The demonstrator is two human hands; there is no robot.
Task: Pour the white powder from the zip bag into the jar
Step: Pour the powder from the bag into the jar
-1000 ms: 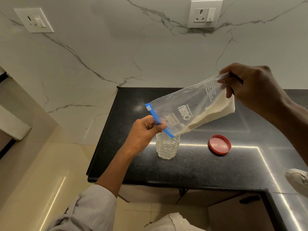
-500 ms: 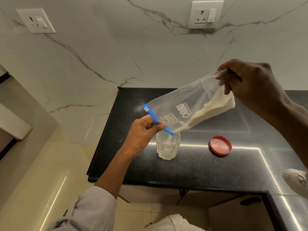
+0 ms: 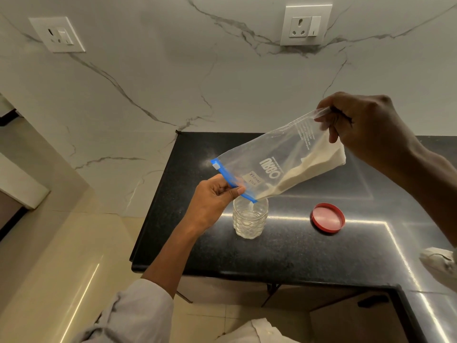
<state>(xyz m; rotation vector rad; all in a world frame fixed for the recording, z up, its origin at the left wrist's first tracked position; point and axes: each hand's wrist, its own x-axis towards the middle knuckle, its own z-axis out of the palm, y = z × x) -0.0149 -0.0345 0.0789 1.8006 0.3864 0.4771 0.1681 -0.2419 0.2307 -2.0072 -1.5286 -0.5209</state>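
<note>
Both hands' grips pinch the tilted zip bag [image 3: 277, 164] over the jar [image 3: 250, 219]; its label seemingly reads "MILK POWDER".

The zip bag [image 3: 277, 159] is thin clear plastic, glossy and crinkled, with a blue plastic seal strip. The jar [image 3: 250, 220] at centre looks like clear patterned glass. The lid [image 3: 328, 218] is smooth red plastic. The counter [image 3: 309, 253] is polished black speckled stone; the wall [image 3: 173, 82] is veined white marble.
</note>
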